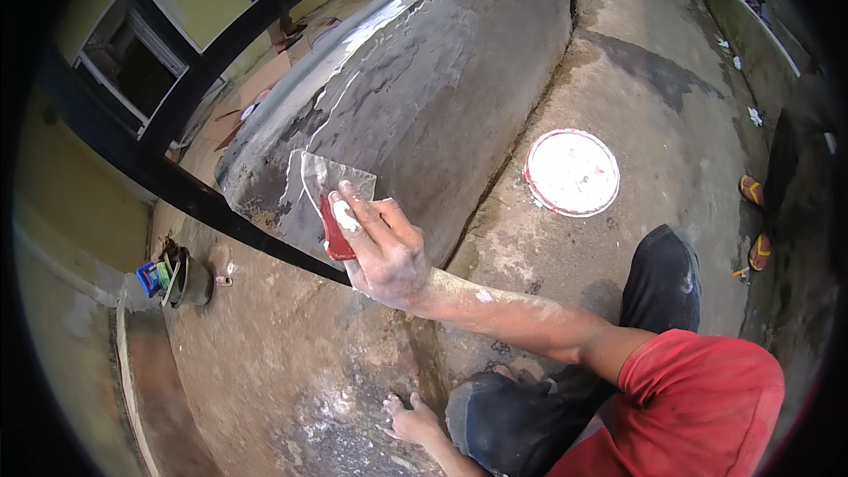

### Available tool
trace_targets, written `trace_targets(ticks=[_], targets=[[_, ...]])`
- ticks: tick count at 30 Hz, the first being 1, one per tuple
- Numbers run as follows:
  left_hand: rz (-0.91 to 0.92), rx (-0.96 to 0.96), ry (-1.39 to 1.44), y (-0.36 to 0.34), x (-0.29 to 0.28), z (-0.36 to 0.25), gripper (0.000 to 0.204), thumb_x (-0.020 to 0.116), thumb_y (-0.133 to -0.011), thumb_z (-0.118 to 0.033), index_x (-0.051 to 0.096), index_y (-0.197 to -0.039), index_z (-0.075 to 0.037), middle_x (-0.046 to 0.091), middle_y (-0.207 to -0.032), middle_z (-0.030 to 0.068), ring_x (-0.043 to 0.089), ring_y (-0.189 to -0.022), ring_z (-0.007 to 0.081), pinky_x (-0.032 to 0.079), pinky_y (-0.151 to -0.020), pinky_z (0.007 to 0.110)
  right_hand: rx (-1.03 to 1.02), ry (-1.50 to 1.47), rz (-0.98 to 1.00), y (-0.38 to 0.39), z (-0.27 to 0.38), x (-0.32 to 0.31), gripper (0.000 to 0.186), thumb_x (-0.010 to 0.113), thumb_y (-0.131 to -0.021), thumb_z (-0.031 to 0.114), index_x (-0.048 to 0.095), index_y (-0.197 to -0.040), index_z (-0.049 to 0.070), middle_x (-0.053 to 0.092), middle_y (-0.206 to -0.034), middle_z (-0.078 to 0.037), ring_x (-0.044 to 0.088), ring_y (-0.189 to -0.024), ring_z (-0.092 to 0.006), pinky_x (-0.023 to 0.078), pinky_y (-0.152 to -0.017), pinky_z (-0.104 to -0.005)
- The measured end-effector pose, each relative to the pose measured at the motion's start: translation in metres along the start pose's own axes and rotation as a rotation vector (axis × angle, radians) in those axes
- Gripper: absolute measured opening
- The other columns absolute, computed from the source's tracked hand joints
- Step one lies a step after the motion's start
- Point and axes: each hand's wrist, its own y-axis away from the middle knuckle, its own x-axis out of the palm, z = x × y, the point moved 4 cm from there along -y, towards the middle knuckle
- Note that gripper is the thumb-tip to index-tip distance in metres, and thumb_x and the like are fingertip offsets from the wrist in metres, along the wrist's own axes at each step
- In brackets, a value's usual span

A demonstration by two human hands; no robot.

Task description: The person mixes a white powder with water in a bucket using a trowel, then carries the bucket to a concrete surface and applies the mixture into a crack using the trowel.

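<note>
My right hand reaches across to the low grey wall, its fingers closed around a putty knife with a red handle and a wide, pale-smeared blade. The blade lies at or very close to the wall face; whether it touches is hard to tell. Wet grey patches and ragged white putty lines mark the wall beside it. White putty also sticks to that hand and forearm. Lower down, my left hand is over the stained floor near my knee, fingers apart and whitened, holding nothing.
A round, red-rimmed tub or lid covered in white putty rests on the concrete right of the wall. A dark metal post slants past the wall's near end. A bucket stands at left. Someone's sandalled foot is at far right.
</note>
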Motion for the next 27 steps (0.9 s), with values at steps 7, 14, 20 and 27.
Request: trace_targets(ticks=[7,14,20,27], targets=[[0.07,-0.035,0.048,0.003,-0.02,-0.016,0.059,0.081,-0.085,-0.036,0.07,-0.136,-0.009,0.066,-0.143,0.0134,0.07,-0.118,0.0366,0.032,-0.121,0.056,0.064,-0.208,-0.011,-0.015,-0.025,-0.063,0.039,0.074,-0.087,-0.001,0.07,-0.124,-0.007,0.074,-0.117,-0.02,0.071,-0.1,-0.035,0.06,-0.08,-0.0389],[0.024,-0.038,0.075,0.002,-0.005,-0.002,0.054,0.08,-0.086,-0.037,0.072,-0.133,-0.013,0.068,-0.141,0.0151,0.069,-0.12,0.0375,0.032,-0.121,0.056,0.201,-0.005,-0.11,-0.07,-0.069,-0.038,0.035,0.07,-0.09,0.001,0.072,-0.124,-0.004,0.076,-0.112,-0.017,0.069,-0.092,-0.029,0.058,-0.079,-0.0388],[0.065,-0.035,0.083,0.003,-0.001,-0.003,0.056,0.079,-0.087,-0.037,0.07,-0.136,-0.012,0.066,-0.143,0.0146,0.068,-0.124,0.0357,0.028,-0.124,0.058,-0.087,-0.196,0.089,-0.005,0.022,-0.02,0.05,0.08,-0.077,0.004,0.07,-0.126,-0.005,0.072,-0.127,-0.02,0.068,-0.099,-0.0318,0.06,-0.079,-0.038],[0.077,-0.032,0.068,0.003,-0.004,-0.012,0.056,0.079,-0.088,-0.037,0.07,-0.136,-0.011,0.064,-0.146,0.0143,0.069,-0.123,0.0349,0.026,-0.125,0.058,-0.187,0.143,-0.082,-0.016,0.011,0.029,0.047,0.077,-0.083,0.004,0.07,-0.128,-0.003,0.061,-0.145,-0.023,0.059,-0.106,-0.0323,0.057,-0.082,-0.0377]])
